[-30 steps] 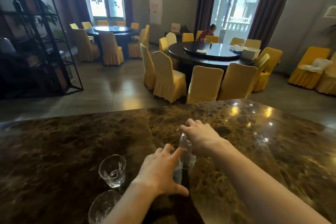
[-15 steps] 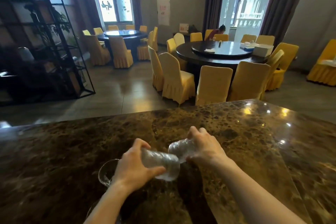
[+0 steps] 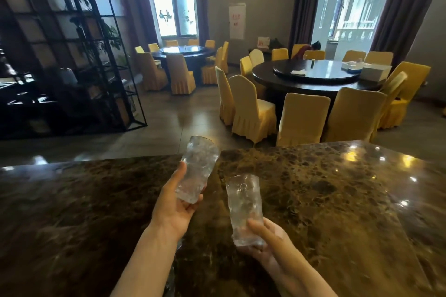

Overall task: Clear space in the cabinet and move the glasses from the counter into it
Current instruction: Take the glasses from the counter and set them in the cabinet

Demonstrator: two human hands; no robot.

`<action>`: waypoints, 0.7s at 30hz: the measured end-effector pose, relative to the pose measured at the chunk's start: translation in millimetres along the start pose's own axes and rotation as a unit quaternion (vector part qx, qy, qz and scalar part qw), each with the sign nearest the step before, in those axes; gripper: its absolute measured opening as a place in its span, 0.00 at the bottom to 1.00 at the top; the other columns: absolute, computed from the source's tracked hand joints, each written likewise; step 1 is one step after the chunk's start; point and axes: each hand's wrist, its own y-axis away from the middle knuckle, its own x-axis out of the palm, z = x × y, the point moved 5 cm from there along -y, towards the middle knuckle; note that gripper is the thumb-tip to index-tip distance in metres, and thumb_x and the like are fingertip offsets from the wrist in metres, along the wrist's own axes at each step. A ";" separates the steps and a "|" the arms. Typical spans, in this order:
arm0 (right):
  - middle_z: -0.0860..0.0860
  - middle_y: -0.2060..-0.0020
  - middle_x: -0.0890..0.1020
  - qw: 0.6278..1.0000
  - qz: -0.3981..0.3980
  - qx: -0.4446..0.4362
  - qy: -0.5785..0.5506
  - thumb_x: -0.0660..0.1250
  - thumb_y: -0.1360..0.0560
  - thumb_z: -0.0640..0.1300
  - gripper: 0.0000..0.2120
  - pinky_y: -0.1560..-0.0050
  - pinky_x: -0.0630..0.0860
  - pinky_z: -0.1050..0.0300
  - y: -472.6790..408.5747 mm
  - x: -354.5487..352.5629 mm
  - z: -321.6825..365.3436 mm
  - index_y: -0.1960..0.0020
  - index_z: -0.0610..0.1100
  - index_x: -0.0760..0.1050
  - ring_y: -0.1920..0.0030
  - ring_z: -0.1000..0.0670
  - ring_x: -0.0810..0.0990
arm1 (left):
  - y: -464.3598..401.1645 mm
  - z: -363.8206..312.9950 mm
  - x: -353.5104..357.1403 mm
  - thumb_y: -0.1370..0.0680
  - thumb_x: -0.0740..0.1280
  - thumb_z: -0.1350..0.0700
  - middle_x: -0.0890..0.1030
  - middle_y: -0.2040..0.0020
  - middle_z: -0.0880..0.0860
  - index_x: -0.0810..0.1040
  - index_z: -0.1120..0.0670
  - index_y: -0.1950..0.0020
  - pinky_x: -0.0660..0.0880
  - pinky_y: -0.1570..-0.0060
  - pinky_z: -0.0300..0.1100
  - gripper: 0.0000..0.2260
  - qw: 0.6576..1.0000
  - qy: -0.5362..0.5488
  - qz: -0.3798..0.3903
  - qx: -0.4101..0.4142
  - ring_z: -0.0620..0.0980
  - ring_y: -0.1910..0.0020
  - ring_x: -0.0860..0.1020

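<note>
A dining room with round tables [image 3: 313, 79] and yellow covered chairs [image 3: 251, 108] lies far behind a dark brown marble table [image 3: 313, 200]. Above this table the left hand [image 3: 172, 207] holds a textured tall glass [image 3: 196, 172], tilted to the right, its grip curled around the lower part. The right hand [image 3: 268, 241] holds a second textured glass [image 3: 243, 207] nearly upright, its grip closed around the base. The two glasses are near each other but apart. A black metal shelf [image 3: 72, 55] stands at far left.
</note>
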 end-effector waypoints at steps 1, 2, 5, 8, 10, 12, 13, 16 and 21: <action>0.41 0.43 0.85 0.999 0.027 -0.009 0.027 0.83 0.35 0.45 0.31 0.42 0.80 0.42 2.2 3.9 -3.3 0.36 0.43 0.76 0.43 0.40 0.84 | -1.7 2.2 1.1 0.31 0.78 0.44 0.85 0.44 0.58 0.84 0.54 0.41 0.78 0.56 0.47 0.23 1.000 0.004 0.006 -0.002 0.57 0.46 0.82; 0.41 0.43 0.84 0.996 0.047 -0.020 0.067 0.84 0.36 0.43 0.32 0.39 0.79 0.41 4.6 7.6 -5.6 0.35 0.44 0.76 0.41 0.40 0.83 | -4.3 4.0 1.2 0.32 0.79 0.47 0.84 0.43 0.60 0.83 0.56 0.39 0.79 0.54 0.48 0.24 1.000 0.004 0.012 -0.003 0.57 0.46 0.82; 0.46 0.44 0.85 0.977 0.062 -0.062 0.196 0.86 0.40 0.43 0.36 0.38 0.78 0.45 12.2 15.3 -9.4 0.35 0.46 0.76 0.41 0.45 0.83 | -12.4 6.5 2.7 0.38 0.83 0.53 0.82 0.39 0.63 0.77 0.60 0.33 0.81 0.50 0.54 0.35 0.999 -0.020 0.037 0.011 0.59 0.45 0.83; 0.53 0.42 0.84 0.951 0.052 -0.121 0.279 0.87 0.41 0.48 0.40 0.39 0.78 0.53 17.9 20.2 -16.9 0.34 0.52 0.73 0.40 0.52 0.81 | -21.8 4.5 3.0 0.44 0.84 0.52 0.82 0.40 0.58 0.70 0.52 0.30 0.81 0.46 0.55 0.46 0.987 -0.130 0.051 0.076 0.57 0.44 0.83; 0.59 0.42 0.83 0.934 0.024 -0.158 0.318 0.87 0.42 0.48 0.41 0.42 0.78 0.62 20.4 21.5 -23.7 0.34 0.58 0.72 0.40 0.57 0.80 | -26.1 4.7 5.6 0.46 0.84 0.48 0.82 0.42 0.52 0.73 0.47 0.33 0.81 0.47 0.49 0.43 0.951 -0.274 0.048 0.131 0.52 0.45 0.83; 0.62 0.42 0.82 0.919 0.003 -0.188 0.347 0.86 0.43 0.49 0.42 0.43 0.77 0.65 21.1 23.1 -29.7 0.36 0.63 0.70 0.40 0.61 0.79 | -31.3 10.4 6.9 0.46 0.84 0.47 0.82 0.43 0.49 0.74 0.45 0.37 0.81 0.48 0.46 0.39 0.913 -0.368 0.046 0.168 0.49 0.45 0.82; 0.63 0.42 0.81 0.912 -0.003 -0.201 0.358 0.86 0.44 0.50 0.42 0.43 0.77 0.66 21.1 24.0 -32.9 0.37 0.66 0.69 0.41 0.62 0.79 | -33.9 14.9 7.3 0.45 0.84 0.47 0.81 0.42 0.49 0.74 0.44 0.37 0.81 0.46 0.47 0.39 0.899 -0.397 0.045 0.181 0.49 0.44 0.82; 0.64 0.42 0.81 0.889 -0.018 -0.239 0.391 0.85 0.43 0.53 0.42 0.47 0.75 0.72 19.9 27.0 -40.7 0.39 0.73 0.66 0.41 0.63 0.79 | -40.4 29.5 5.1 0.44 0.85 0.45 0.78 0.39 0.47 0.71 0.40 0.36 0.79 0.43 0.48 0.39 0.864 -0.459 0.037 0.205 0.47 0.41 0.78; 0.66 0.43 0.80 0.879 -0.043 -0.265 0.393 0.83 0.41 0.58 0.37 0.44 0.75 0.69 18.2 28.0 -50.0 0.38 0.70 0.69 0.41 0.62 0.79 | -44.2 52.1 -2.4 0.42 0.86 0.48 0.77 0.42 0.42 0.73 0.39 0.37 0.78 0.46 0.38 0.38 0.849 -0.480 0.038 0.219 0.42 0.43 0.78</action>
